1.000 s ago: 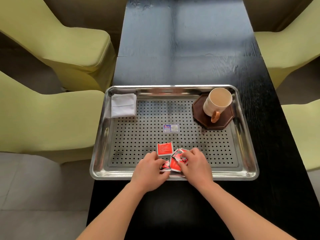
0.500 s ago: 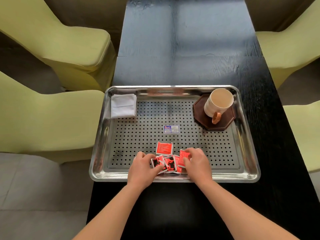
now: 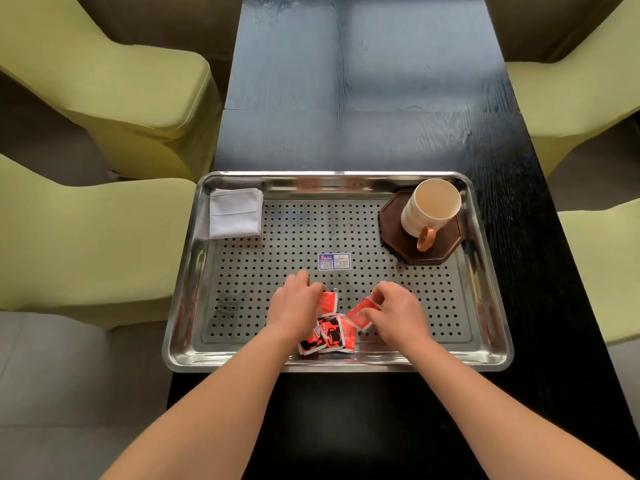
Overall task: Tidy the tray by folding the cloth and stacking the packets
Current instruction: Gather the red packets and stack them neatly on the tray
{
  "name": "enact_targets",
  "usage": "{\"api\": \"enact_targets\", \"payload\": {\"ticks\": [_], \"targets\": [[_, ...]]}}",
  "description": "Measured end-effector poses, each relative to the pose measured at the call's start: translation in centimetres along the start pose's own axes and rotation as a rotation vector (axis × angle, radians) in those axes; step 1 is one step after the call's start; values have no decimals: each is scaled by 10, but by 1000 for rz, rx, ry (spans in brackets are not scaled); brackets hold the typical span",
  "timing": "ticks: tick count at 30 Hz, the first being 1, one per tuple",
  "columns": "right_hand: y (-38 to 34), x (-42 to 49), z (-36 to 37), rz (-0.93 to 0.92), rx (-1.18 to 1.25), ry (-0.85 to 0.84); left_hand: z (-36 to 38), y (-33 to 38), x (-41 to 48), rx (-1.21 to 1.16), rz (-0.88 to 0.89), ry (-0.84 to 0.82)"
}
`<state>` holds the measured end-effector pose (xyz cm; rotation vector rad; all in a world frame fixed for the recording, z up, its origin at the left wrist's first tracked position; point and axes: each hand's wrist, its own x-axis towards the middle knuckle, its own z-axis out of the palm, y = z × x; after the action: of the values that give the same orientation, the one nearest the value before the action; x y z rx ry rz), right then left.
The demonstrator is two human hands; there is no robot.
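Several red packets (image 3: 330,336) lie overlapping near the front edge of the perforated steel tray (image 3: 485,344). My left hand (image 3: 294,304) rests over a red packet (image 3: 328,301) at its fingertips, fingers curled on it. My right hand (image 3: 398,311) pinches another red packet (image 3: 362,312), lifted and tilted just above the pile. A folded white cloth (image 3: 236,213) sits in the tray's far left corner.
A cream mug with an orange handle (image 3: 429,211) stands on a dark octagonal coaster (image 3: 446,249) in the tray's far right corner. A small blue label (image 3: 334,261) lies mid-tray. Yellow-green chairs (image 3: 104,98) flank the narrow black table (image 3: 363,98).
Both hands moved apart and a little farther into the tray. The right hand lifted one packet off the pile; the left hand reached the packet lying behind the pile.
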<state>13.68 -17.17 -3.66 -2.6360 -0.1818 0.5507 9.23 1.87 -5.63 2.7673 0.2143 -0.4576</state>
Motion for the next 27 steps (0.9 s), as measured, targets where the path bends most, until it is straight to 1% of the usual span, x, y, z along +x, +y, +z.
{"api": "enact_targets", "payload": {"ticks": [2,4,6,8,13,14,18,19,21,24,27], "targets": [[6,-3,-6,-23,58,59,1,-2,3,-32,-21,-10],[10,-10,-10,-121,11,88,1,-5,5,-112,-84,-20],[13,-18,-7,-226,-111,33,1,-6,7,-150,-122,-30],[17,-25,0,-276,-196,-58,1,-5,9,-162,-142,-36],[18,-27,7,-219,-251,-239,1,-6,12,-201,-207,-51],[17,-27,7,-207,-252,-249,1,-7,12,-204,-212,-51],[10,-20,7,-159,-163,-121,0,-14,8,-197,-234,-17],[6,-17,8,-167,-158,-118,0,-17,6,-193,-244,-2],[-3,-14,12,-206,-176,-169,0,-21,4,-190,-263,27],[-15,-11,19,-270,-269,-247,0,-26,0,-193,-294,50],[-18,-9,24,-286,-342,-248,-1,-28,-2,-220,-322,55]]}}
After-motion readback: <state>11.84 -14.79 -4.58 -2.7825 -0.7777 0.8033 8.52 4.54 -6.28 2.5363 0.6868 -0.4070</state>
